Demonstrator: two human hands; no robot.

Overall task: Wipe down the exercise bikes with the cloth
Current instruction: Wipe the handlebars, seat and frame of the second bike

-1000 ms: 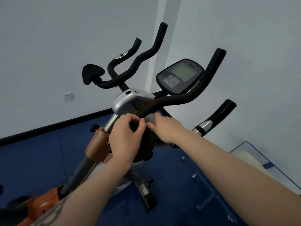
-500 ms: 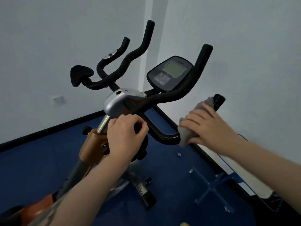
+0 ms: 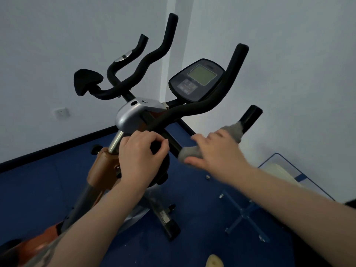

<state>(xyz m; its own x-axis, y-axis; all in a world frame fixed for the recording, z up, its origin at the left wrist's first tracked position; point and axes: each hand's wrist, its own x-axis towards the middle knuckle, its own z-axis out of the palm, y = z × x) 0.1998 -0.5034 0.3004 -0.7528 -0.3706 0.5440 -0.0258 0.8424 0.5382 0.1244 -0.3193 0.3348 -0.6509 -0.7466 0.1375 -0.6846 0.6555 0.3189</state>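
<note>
Your right hand (image 3: 215, 151) gripped the grey cloth (image 3: 189, 152) around the bike's handlebar (image 3: 248, 117); your left hand (image 3: 140, 157) clutched the black knob (image 3: 157, 149).

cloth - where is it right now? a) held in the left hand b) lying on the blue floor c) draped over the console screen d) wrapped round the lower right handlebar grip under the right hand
d: the grey cloth is wrapped round the lower right handlebar grip with the right hand curled over it, while the left hand grips the black knob by the stem, apart from the cloth.
</note>
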